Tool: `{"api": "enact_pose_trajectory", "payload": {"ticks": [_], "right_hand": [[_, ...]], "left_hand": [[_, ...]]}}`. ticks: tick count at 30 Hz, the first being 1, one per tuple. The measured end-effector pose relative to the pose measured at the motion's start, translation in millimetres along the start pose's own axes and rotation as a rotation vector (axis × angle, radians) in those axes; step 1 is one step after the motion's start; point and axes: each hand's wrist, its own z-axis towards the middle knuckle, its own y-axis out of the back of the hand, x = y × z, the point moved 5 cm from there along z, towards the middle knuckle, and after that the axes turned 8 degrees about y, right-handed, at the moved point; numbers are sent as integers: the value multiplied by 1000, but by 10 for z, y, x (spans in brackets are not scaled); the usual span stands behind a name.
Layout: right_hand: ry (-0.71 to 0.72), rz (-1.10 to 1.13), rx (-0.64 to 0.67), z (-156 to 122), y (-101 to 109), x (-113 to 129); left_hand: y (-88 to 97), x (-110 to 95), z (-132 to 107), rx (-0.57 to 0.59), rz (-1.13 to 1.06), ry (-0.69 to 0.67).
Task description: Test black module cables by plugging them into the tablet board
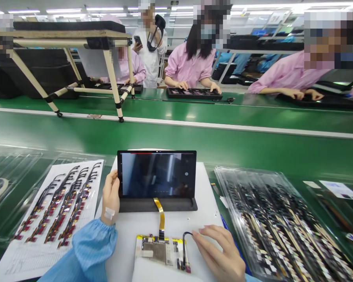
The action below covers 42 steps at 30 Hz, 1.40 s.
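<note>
A black tablet screen [157,174] stands tilted in a dark holder [158,205] on a white mat [206,211]. My left hand [110,197] grips the screen's left edge, fingers wrapped round it. A yellow flex cable [160,215] runs from the screen down to a circuit board [160,250] lying on the mat. My right hand [220,252] rests beside the board, its fingertips pinching the end of a thin black cable [184,246] that loops down to the board's right side.
A white sheet with rows of flex cables [59,203] lies at left. A clear plastic tray of parts [279,227] sits at right. Beyond runs a green conveyor belt [194,137]; people in pink coats work at dark trays across it.
</note>
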Motion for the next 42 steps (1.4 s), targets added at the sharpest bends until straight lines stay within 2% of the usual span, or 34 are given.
{"api": "enact_pose_trajectory", "payload": {"ticks": [42], "right_hand": [[-2,-18,41,-14,-33,-15]], "left_hand": [[2,25,12,11,-23,-27]]}}
